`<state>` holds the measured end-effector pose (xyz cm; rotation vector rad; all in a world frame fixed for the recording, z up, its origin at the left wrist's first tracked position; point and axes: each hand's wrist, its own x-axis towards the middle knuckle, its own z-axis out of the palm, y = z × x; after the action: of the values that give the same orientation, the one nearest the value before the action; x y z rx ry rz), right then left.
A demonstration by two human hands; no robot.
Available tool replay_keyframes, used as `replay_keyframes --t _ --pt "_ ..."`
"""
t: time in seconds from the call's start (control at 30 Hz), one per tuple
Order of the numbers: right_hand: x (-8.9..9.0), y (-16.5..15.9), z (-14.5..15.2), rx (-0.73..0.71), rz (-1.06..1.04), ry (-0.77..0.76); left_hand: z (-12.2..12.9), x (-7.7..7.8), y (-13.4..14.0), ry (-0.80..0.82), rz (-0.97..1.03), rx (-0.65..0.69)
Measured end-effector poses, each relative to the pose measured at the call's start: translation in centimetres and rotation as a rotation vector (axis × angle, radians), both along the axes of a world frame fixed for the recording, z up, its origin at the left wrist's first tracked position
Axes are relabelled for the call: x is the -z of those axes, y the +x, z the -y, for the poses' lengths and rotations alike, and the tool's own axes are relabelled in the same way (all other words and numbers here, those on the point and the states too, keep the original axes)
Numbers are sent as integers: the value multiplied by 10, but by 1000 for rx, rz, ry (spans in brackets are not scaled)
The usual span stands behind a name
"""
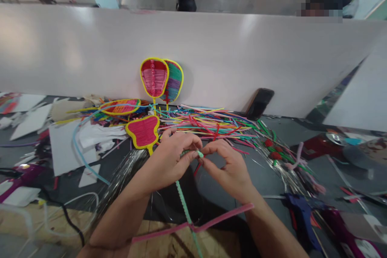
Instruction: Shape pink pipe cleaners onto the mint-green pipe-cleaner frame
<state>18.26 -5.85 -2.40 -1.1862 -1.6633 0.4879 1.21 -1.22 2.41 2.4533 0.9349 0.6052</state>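
My left hand [177, 155] pinches a mint-green twisted pipe cleaner [183, 202] near its upper end. Below that hand the green strand hangs down, and a pink pipe cleaner [223, 217] crosses it low in the view. My right hand [228, 167] has thumb and forefinger closed at the green tip, where a thin red strand [197, 169] also shows; I cannot make out which of the two it grips. Just beyond my left hand lies a small yellow-rimmed fan [143, 133] with a magenta wound face.
Two more fans [154, 78] lean on the white partition [229, 56]. Loose pipe cleaners [208, 123] spread behind my hands. A phone [260, 102] stands at the partition. Glue guns [302, 217] and a red can [320, 145] are at right; white scraps [71, 141] lie left. People sit beyond.
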Motion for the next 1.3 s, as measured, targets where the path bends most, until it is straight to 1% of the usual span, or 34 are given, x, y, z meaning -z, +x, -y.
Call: replay_keyframes --t 0.1,0.17,0.23,0.33,0.47,0.57,0.63,0.7,0.83,0.9,1.0,1.17,1.3 --pt "1 -2 1 -32 -194 -221 1 -1 0 7 -17 11" --pt "2 -3 0 -99 -351 -355 2 -1 0 14 -25 13" --pt "4 -5 -1 -169 -486 -450 3 -2 0 25 -31 16" --pt "4 -6 -2 -207 -614 -526 4 -2 0 45 -29 18" --pt "2 -6 -2 -235 -687 -564 5 -3 1 77 -35 5" --pt "2 -4 -3 -247 -677 -551 6 -3 2 99 -46 -10" --pt "3 -3 -3 -226 -608 -505 6 -3 2 104 -57 -20" --pt "3 -1 -3 -178 -460 -400 6 -4 2 108 -77 -26" --pt "-1 1 2 -31 -107 -106 5 -3 2 118 -116 -23" --pt "-3 2 4 6 -7 -35 5 -3 2 119 -120 -23" --pt "-6 3 6 9 29 -37 6 -3 2 131 -127 -25" --pt "-7 4 4 -24 -56 -135 8 -2 3 136 -136 -10" --pt "-7 5 3 -39 -69 -170 8 -2 3 136 -129 0"
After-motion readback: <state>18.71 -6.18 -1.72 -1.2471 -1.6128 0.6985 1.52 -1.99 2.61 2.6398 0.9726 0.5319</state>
